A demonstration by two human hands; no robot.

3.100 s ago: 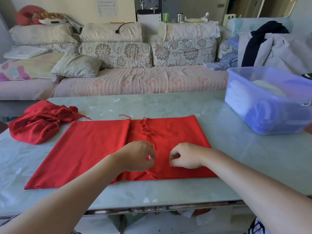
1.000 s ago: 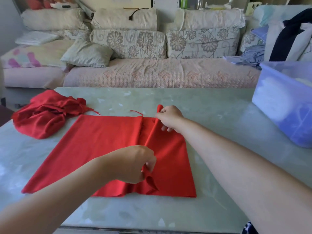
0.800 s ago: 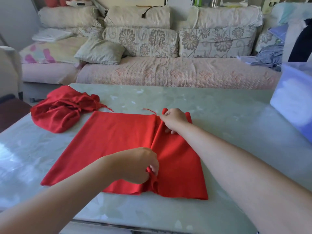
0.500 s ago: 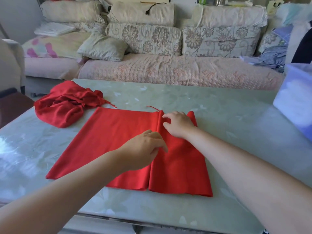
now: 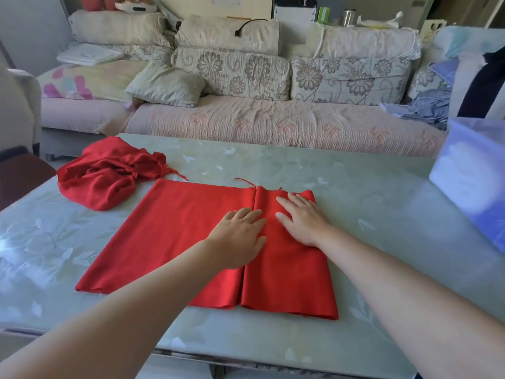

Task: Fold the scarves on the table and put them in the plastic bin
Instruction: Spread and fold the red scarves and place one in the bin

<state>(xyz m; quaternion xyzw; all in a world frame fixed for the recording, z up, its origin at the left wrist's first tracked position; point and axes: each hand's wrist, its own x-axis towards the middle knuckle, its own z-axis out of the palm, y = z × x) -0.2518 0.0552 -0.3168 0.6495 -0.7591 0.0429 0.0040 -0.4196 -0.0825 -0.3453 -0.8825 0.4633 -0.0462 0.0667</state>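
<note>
Fingers (image 5: 250, 214) of left hand (image 5: 239, 237) and right hand (image 5: 303, 221) lie straight, slightly spread, pressed flat on the folded scarf (image 5: 175, 231). Scarf lies mid-bench (image 5: 377, 214), long axis left-to-right, overlap edge running near-to-far. Plastic bin (image 5: 472, 173) stands far right.

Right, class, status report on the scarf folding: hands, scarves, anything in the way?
Left hand and right hand flat, pressing the part-folded scarf. Crumpled scarf far left, not yet folded. Plastic bin at right, nothing blocking.
</note>
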